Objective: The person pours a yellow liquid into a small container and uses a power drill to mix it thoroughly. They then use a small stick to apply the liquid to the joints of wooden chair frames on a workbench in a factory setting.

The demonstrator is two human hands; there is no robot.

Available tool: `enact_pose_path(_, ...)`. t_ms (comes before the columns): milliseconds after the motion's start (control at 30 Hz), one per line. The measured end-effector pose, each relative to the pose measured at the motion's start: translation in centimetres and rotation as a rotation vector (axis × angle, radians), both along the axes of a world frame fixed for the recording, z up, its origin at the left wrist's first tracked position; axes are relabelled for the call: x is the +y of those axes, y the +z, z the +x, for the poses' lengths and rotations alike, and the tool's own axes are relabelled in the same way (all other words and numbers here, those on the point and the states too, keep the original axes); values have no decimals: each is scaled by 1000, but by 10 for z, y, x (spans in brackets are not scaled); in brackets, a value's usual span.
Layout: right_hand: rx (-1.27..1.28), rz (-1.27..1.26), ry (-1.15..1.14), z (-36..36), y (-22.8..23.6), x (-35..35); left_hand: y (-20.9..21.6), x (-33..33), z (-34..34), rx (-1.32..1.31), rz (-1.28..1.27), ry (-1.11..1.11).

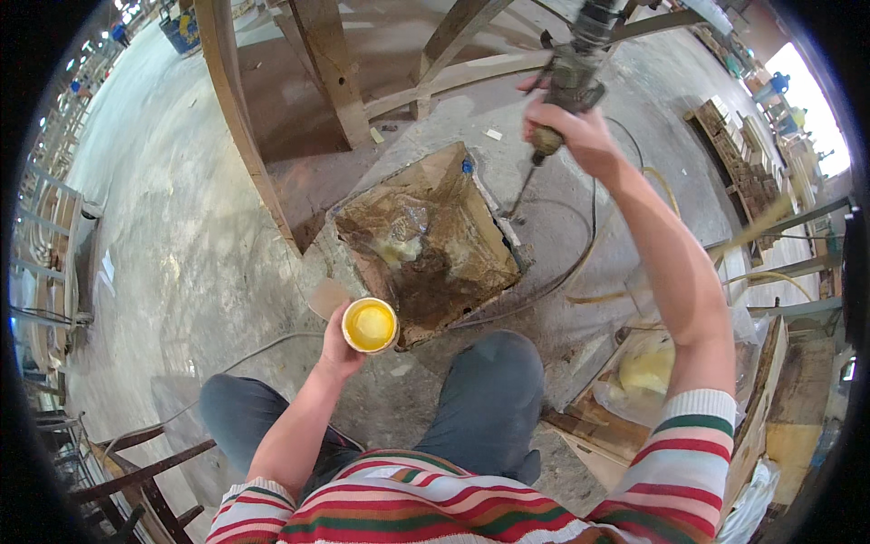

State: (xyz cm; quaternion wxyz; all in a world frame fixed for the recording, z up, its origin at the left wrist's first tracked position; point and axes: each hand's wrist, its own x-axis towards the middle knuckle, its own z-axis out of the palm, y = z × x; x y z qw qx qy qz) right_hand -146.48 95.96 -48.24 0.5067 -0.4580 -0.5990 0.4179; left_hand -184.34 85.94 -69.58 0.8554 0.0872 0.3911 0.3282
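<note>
- Our left hand [337, 349] grips a small round cup [369, 325] of yellow liquid, held low just above our knees, beside the near edge of the cardboard box.
- The cardboard box [426, 240] lies open on the concrete floor [181, 227], its inside stained brown with a pale patch.
- Our right hand [575, 131] is raised and clenched around a power tool [571, 72], whose thin shaft points down toward the box's far corner.
- A bag of yellow material [648, 367] sits to our right.
- Wooden frames [317, 82] stand beyond the box.
</note>
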Motion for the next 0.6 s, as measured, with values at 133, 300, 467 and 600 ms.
enact_pose_path(133,172,117,-25,-46,-17,17,28,12,-13,-100,49,-25)
enact_pose_path(300,179,351,-364,-106,-34,6,30,43,-31,-13,91,65)
enact_pose_path(467,444,400,-352,-154,-36,-11,-13,60,-48,-59,24,379)
enact_pose_path(600,813,233,-209,-173,-19,-29,-34,60,-53,-33,-46,517)
